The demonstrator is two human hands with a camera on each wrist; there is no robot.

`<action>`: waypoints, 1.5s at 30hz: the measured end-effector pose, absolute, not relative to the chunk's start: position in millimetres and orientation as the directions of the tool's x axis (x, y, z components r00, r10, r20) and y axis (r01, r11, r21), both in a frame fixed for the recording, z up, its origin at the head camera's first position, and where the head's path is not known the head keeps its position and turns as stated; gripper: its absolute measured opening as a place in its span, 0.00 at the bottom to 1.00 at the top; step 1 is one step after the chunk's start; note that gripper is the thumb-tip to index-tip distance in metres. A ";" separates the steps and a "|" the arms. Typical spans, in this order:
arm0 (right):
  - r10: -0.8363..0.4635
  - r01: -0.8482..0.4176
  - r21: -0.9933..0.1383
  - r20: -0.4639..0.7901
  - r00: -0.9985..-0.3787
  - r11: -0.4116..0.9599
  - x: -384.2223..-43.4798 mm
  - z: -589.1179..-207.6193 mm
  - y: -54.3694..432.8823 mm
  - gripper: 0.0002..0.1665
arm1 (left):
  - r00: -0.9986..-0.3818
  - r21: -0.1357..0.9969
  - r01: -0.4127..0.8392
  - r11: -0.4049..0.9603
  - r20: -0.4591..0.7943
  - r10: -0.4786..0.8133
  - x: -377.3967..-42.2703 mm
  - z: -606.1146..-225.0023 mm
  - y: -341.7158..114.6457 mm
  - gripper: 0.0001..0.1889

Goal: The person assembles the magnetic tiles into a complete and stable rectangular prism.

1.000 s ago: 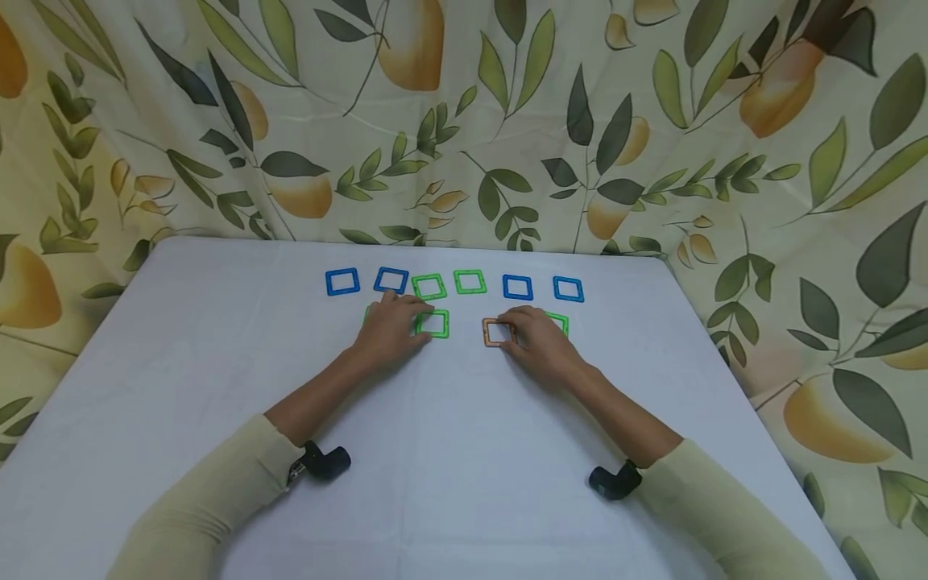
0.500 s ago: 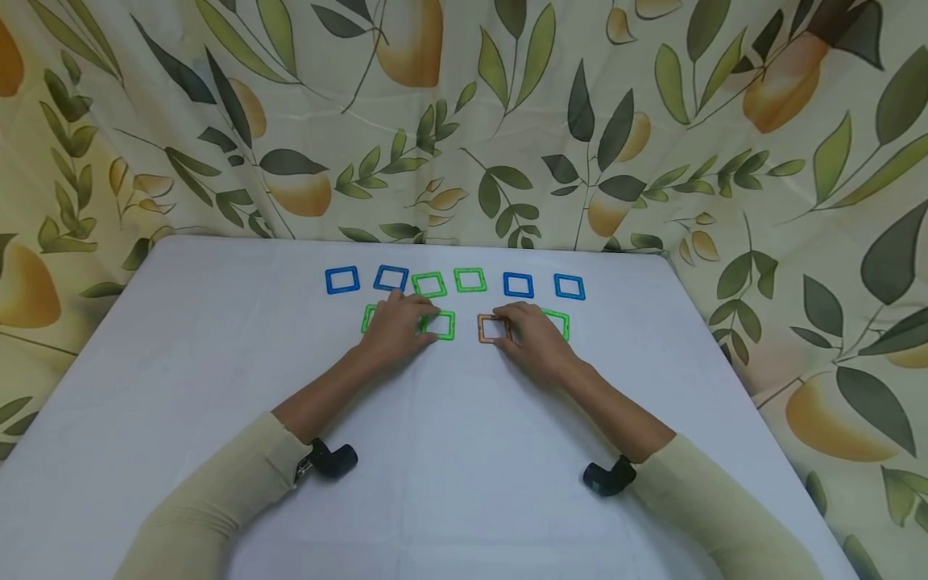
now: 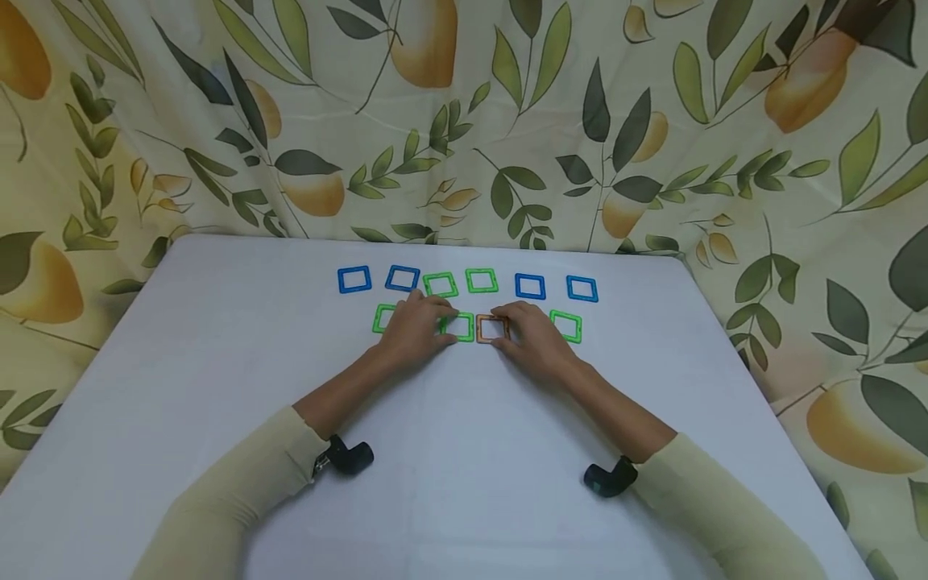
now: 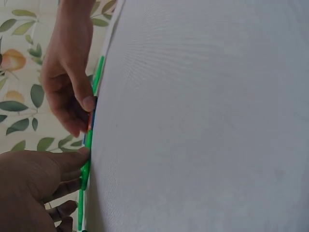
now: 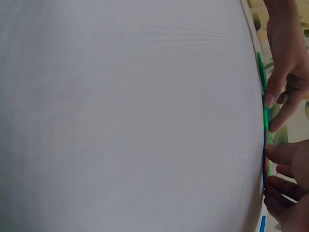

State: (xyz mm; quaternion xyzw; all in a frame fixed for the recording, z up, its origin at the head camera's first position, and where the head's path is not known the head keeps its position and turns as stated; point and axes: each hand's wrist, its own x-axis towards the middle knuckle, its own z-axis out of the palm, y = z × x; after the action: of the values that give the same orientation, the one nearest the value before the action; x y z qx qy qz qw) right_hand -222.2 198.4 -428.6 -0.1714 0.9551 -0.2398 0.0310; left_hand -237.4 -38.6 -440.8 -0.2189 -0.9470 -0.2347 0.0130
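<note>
from my end, the head feed showed me a white-covered table (image 3: 464,483) with rounded far corners, its sides spreading wider toward the near end. i could make out faint creases in its covering. behind it hung a cream backdrop cloth (image 3: 474,48), slightly wrinkled, yellower at the left, which also showed beyond both sides of the table. across it i saw printed orange fruits (image 3: 424,56), dark grey-green leaves (image 3: 596,105) and lighter green sprigs (image 3: 416,166). in the left wrist feed, the table filled most of the right; in the right wrist feed, most of the left, the backdrop cloth sitting at the opposite edge of each.
</note>
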 end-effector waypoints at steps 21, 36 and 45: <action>-0.313 -0.287 -0.610 0.067 -0.947 0.738 -225.4 -442.7 202.8 0.33 | -0.938 0.539 0.333 0.773 0.105 0.331 -241.2 -446.6 -41.5 0.28; -0.325 -0.323 -0.646 0.122 -0.938 0.691 -226.5 -450.4 203.7 0.28 | -0.957 0.637 0.274 0.721 0.103 0.272 -242.9 -431.7 -60.2 0.32; -0.275 -0.324 -0.672 0.184 -0.944 0.666 -228.2 -457.4 206.5 0.26 | -0.948 0.634 0.265 0.727 0.034 0.316 -257.0 -419.2 -87.2 0.32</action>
State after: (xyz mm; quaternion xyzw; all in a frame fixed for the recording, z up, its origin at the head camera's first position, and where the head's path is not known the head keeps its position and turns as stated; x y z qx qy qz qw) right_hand -228.2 206.5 -457.4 -0.1642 0.9120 -0.3745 -0.0333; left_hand -257.0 -87.2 -419.2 -0.1563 -0.9284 -0.3349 -0.0379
